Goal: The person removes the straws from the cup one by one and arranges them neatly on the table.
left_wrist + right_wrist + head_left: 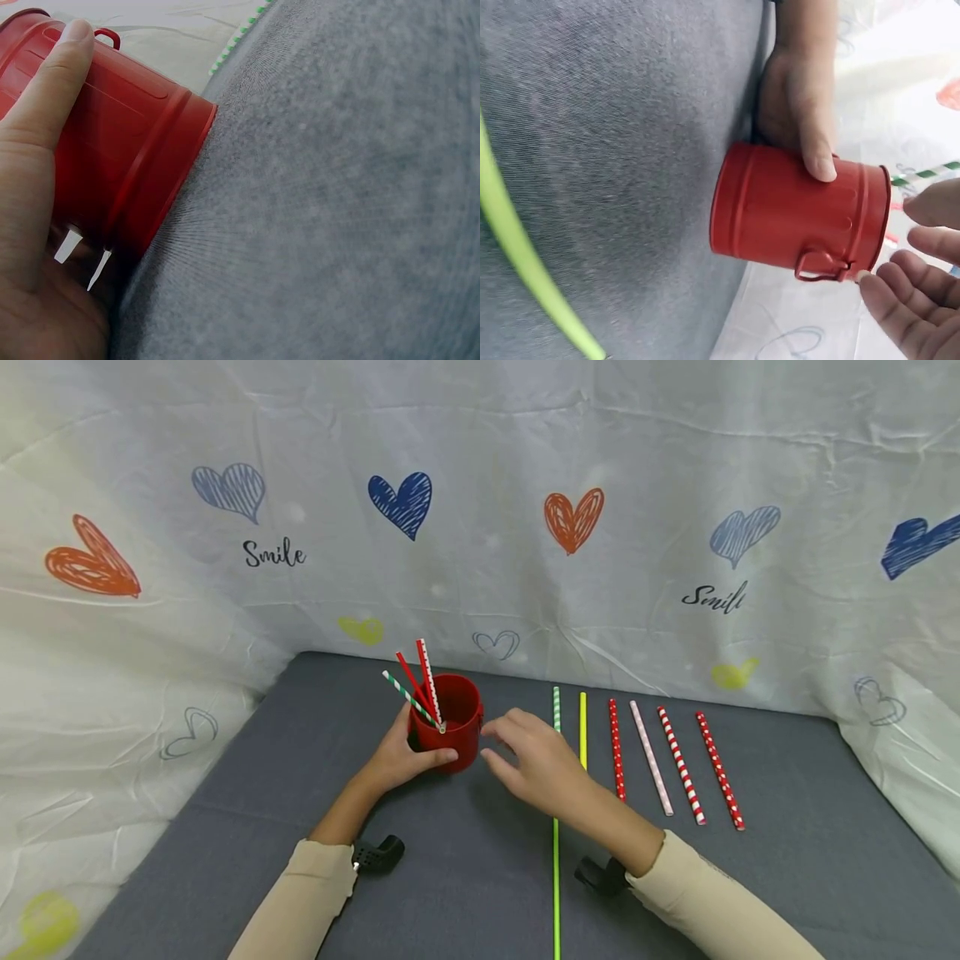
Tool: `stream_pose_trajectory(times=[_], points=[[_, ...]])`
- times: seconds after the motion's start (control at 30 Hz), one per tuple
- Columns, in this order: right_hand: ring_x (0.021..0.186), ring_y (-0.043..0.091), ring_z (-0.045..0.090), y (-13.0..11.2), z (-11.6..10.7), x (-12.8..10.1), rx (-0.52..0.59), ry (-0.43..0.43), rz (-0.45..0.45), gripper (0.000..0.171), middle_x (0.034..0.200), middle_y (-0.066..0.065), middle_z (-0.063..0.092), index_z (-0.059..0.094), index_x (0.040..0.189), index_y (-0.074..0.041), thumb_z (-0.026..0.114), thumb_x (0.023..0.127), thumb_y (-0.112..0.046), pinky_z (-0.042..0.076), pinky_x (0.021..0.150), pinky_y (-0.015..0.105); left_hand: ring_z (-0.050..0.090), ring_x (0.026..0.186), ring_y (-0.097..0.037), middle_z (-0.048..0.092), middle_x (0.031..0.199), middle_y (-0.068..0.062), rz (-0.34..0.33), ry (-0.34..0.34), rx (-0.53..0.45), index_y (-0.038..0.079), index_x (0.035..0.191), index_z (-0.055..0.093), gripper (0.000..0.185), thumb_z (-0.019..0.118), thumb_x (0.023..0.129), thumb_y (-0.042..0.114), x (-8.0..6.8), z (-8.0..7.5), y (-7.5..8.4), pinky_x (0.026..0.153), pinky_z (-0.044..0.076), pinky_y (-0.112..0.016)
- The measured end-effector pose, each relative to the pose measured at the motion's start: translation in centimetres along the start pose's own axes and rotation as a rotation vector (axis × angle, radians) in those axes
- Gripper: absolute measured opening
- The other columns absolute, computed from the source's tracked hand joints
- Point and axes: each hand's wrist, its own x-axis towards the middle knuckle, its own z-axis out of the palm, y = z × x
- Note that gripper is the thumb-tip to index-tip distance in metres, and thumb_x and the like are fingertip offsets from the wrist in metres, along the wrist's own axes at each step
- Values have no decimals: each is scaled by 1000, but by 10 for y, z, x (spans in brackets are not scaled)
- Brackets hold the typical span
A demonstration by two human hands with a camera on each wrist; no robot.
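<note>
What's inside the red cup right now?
Three paper straws stand in the red metal cup: a green-and-white striped one, a plain red one and a red-and-white dotted one. Their lower ends and the cup's bottom are hidden by its wall.

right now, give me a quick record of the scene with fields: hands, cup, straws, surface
left hand: holds the red cup
right hand: open, beside the cup, holds nothing
cup: upright, three straws inside
loose straws: lie side by side on the mat, right of the cup
long green straw: passes under the right hand
surface: grey mat
backdrop: white cloth with hearts
</note>
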Motion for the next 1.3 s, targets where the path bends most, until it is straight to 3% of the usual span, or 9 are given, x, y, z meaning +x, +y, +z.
stream_pose_trajectory(times=[0.17, 0.3, 0.4, 0.47, 0.63, 0.83, 1.3], points=[[88, 17, 57, -2, 8, 17, -41, 11, -53, 25, 96, 3, 65, 71, 109, -4, 80, 86, -11, 52, 77, 30, 49, 125, -30, 46, 144, -13, 18, 8, 7, 9, 153, 28, 90, 82, 81, 1, 1, -1, -9, 95, 49, -38], [86, 17, 54, -4, 15, 28, -50, -8, -68, 24, 96, 2, 63, 73, 109, -5, 80, 86, -12, 49, 75, 28, 51, 123, -26, 46, 144, -7, 12, 10, 5, 18, 154, 28, 92, 84, 81, 5, 3, -3, -27, 96, 49, -36], [84, 17, 52, -5, 20, 34, -51, -17, -78, 22, 94, 2, 62, 74, 107, -6, 79, 87, -11, 48, 72, 27, 53, 121, -25, 47, 143, -5, -1, 7, 3, 21, 153, 30, 91, 85, 82, 9, 3, -3, -31, 96, 49, -37], [83, 17, 51, -5, 23, 37, -50, -21, -84, 19, 92, 2, 61, 75, 104, -6, 79, 86, -11, 47, 71, 27, 54, 119, -25, 47, 142, -3, -15, 8, 1, 24, 152, 31, 89, 84, 82, 9, 3, -4, -32, 97, 49, -39], [81, 16, 49, -6, 27, 42, -50, -31, -78, 15, 87, 0, 58, 77, 100, -7, 79, 85, -9, 45, 69, 26, 56, 115, -24, 48, 140, -7, -37, 2, -5, 16, 152, 30, 89, 84, 82, 8, 3, -2, -17, 94, 50, -38], [80, 16, 49, -4, 32, 41, -51, -12, -79, 15, 86, -1, 57, 78, 100, -8, 78, 86, -5, 45, 68, 27, 56, 115, -25, 47, 141, -7, -25, 5, 6, 19, 153, 29, 91, 84, 82, 9, 5, -2, -32, 93, 50, -36], [83, 16, 51, -1, 35, 42, 7, 35, -70, 14, 89, -1, 61, 76, 95, -10, 78, 83, -3, 48, 72, 26, 56, 116, -24, 48, 140, -2, -33, 13, 11, 24, 152, 30, 91, 85, 81, 10, 5, -2, -32, 95, 50, -37]])
